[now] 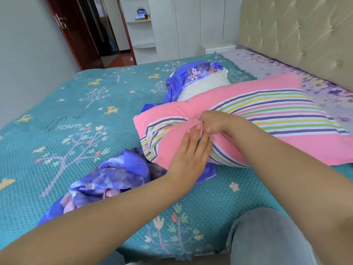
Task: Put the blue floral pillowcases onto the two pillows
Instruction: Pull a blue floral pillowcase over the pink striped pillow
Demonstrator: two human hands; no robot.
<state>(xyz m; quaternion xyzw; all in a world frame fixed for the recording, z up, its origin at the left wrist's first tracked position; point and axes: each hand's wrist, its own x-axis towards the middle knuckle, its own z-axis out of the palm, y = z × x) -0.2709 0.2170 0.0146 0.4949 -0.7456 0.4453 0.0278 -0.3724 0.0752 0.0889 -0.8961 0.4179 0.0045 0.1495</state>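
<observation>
Here, right hand (214, 121) pinching the striped pillow's (267, 119) pink fold (left hand (191, 152) flat, fingers straight).

The teal bedspread (80, 150) bears the printed word "FONTS" under illegible script

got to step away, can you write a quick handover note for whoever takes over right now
Left hand: fingers straight, resting on the pink striped pillow.
Right hand: pinching a fold of that pillow's pink fabric.
Near blue floral pillowcase: crumpled on the teal bedspread, one edge under the striped pillow.
Far blue floral pillowcase: only partly on the white pillow behind.
Done: neither pillow is fully covered.
Left: finish the white pillow, then case the striped one.
</observation>
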